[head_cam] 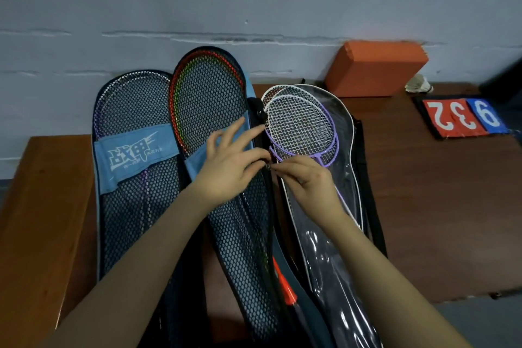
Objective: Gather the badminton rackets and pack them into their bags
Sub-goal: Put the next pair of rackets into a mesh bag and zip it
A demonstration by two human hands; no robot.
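bare table (423, 206) right, orange block (375, 70) behind

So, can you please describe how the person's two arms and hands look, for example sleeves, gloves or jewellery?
Both forearms are bare as far as the picture shows them; no sleeve edge enters the frame. The left hand and the right hand wear no gloves. No watch, bracelet or ring shows on the visible sides of wrists and fingers. The fingernails look short and unpainted.

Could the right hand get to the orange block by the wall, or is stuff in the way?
Probably yes. The right hand is busy pinching something small at the bag edge, but nothing tall stands between it and the orange block, only the flat purple racket.
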